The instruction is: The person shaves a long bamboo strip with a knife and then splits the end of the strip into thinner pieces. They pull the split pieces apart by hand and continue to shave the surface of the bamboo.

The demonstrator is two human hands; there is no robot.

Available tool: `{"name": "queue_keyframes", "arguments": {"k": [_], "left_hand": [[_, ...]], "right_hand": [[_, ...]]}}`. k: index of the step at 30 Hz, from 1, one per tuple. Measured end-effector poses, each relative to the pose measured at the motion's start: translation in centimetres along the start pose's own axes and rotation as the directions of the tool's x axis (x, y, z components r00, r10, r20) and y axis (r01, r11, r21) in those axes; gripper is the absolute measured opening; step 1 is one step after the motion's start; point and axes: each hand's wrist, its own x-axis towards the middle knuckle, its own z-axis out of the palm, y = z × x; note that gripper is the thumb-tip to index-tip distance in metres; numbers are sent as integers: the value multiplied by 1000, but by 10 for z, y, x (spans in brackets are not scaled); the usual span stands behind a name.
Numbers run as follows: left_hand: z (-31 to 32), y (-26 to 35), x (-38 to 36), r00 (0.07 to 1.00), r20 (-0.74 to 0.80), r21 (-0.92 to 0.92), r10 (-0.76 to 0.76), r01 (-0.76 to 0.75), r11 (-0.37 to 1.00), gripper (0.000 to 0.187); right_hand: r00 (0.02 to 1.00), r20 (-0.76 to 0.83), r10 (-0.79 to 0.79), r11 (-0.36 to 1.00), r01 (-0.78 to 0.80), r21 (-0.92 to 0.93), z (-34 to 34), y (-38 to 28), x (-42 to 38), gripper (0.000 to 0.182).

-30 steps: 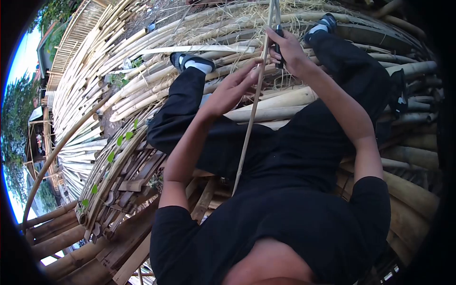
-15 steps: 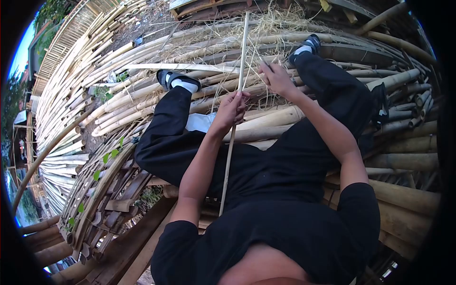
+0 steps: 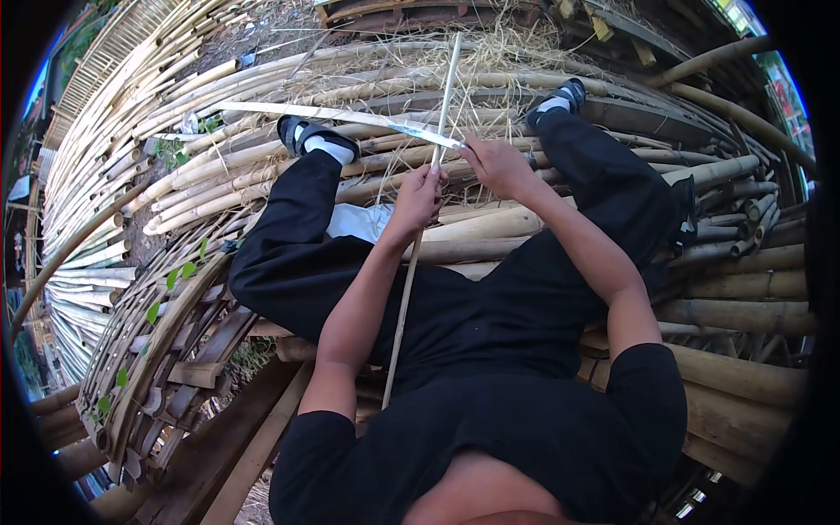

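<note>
My left hand [image 3: 417,203] is closed round a long, thin bamboo stick [image 3: 404,311]. The stick runs from beside my waist, up between my legs, to beyond my feet. My right hand [image 3: 499,166] is closed on a knife, its handle hidden in the fingers. The knife's shiny blade [image 3: 429,134] points left and crosses the stick just above my left hand. A long pale strip [image 3: 289,109] stretches left from the blade, above my left foot.
Bamboo poles [image 3: 477,225] lie under and around my legs. Dry shavings [image 3: 507,52] are heaped past my feet. A white piece of material [image 3: 359,223] lies by my left leg; split bamboo pieces [image 3: 197,374] are stacked at lower left.
My right hand has come down and left, bringing the knife blade across the stick close above my left hand. The left hand keeps its grip. The whole view has shifted slightly.
</note>
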Motion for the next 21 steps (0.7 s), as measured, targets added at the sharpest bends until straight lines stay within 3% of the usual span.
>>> {"name": "queue_keyframes", "arguments": {"k": [9,14,21], "left_hand": [[-7,5,1,997,60,-78,-38,43,996,23],[-6,8,-1,997,45,-76,-55,58,995,23],[-4,1,1,998,-68,141,-13,22,990,25]], "right_hand": [[994,-12,-112,994,112,6,-6,-2,-6,30],[995,31,-99,995,99,2,-5,-2,-10,29],[991,94,-93,990,103,-100,11,22,0,30]]}}
